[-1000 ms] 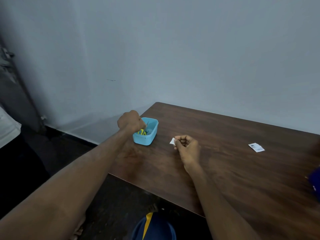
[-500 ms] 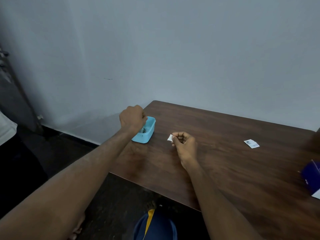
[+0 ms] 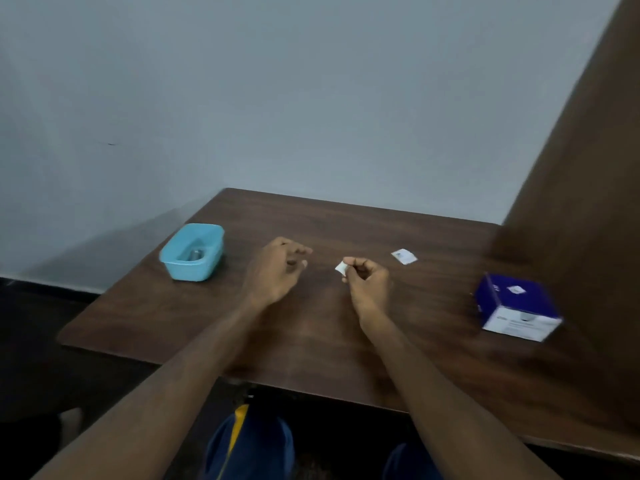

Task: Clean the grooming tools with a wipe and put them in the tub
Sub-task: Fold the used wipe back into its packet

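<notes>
A light blue tub [image 3: 180, 268] stands at the table's left end with a small metal tool [image 3: 196, 253] lying inside. My left hand [image 3: 277, 271] hovers to the right of the tub, fingers loosely curled and empty. My right hand [image 3: 367, 285] pinches a small white wipe [image 3: 341, 268] between thumb and fingers above the middle of the table. The two hands are apart, with a gap between them.
A small white sachet [image 3: 404, 256] lies on the brown wooden table [image 3: 311, 348] behind my right hand. A purple and white box [image 3: 516, 308] stands at the right. A brown panel [image 3: 588, 168] rises at the far right. The table's front edge is near my knees.
My left hand has left the tub and moved right toward my right hand, now empty. The view has swung right, bringing the purple box fully into sight.
</notes>
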A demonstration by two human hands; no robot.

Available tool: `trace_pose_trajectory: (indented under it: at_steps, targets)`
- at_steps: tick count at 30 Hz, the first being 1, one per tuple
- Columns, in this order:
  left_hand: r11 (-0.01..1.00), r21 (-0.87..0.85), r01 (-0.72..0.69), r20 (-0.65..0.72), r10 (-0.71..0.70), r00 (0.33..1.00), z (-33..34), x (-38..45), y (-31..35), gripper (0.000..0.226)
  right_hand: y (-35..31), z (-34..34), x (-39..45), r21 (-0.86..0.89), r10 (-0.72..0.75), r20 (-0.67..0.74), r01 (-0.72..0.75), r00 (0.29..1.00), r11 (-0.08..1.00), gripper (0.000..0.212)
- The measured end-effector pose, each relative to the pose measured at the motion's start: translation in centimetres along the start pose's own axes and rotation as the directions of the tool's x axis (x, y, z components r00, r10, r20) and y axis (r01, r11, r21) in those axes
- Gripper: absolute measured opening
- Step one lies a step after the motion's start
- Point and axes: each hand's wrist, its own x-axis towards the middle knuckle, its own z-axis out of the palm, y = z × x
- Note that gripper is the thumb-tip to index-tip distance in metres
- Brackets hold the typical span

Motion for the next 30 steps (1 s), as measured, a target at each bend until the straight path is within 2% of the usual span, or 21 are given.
trace_pose_trajectory:
  at_steps: [4,8,10,12,14,18,21,26,30]
  targets:
    - [0.992,-0.091,-0.083,0.125,0.094,0.988,3.3,1.7,3.8,0.026,-0.3,-7.4,2.2,-0.058,0.041,-0.071,-0.046,0.997,0.997,0.027]
    - [0.985,-0.169,-0.046,0.114,0.066,0.991,7.1,2.8,6.1,0.023,1.5,-11.3,2.1,-0.089,0.07,-0.186,-0.087,0.98,0.992,0.022]
    - [0.978,-0.208,0.008,0.146,0.023,0.989,9.2,2.8,6.9,0.023,1.8,-11.4,2.1,-0.094,0.03,-0.195,-0.049,0.98,0.994,0.018]
    - [0.99,-0.142,0.013,0.156,0.01,0.988,11.2,3.3,7.6,0.024,1.8,-11.3,2.1,-0.149,-0.007,-0.157,-0.017,0.988,0.989,0.013]
    - [1.0,0.014,-0.005,0.115,0.004,0.993,12.5,4.0,8.2,0.027,1.7,-11.2,2.1,-0.166,-0.012,-0.16,-0.015,0.987,0.986,0.011]
    - [0.997,0.077,0.02,0.057,-0.024,0.998,14.3,6.1,9.6,0.03,2.0,-11.4,2.8,-0.146,0.031,-0.326,-0.083,0.945,0.986,0.014]
    - [0.99,0.138,0.015,0.086,-0.027,0.996,15.3,7.9,10.2,0.032,2.4,-11.0,4.3,-0.049,0.065,-0.356,-0.088,0.932,0.995,0.007]
    - [0.971,0.236,0.043,0.106,-0.07,0.992,17.5,9.8,11.4,0.04,2.2,-10.9,9.2,-0.021,0.067,-0.392,-0.082,0.917,0.996,0.023]
    - [0.944,0.33,-0.008,0.078,-0.019,0.997,19.3,11.1,11.3,0.044,3.1,-10.9,13.3,-0.027,0.06,-0.478,-0.083,0.876,0.996,0.028]
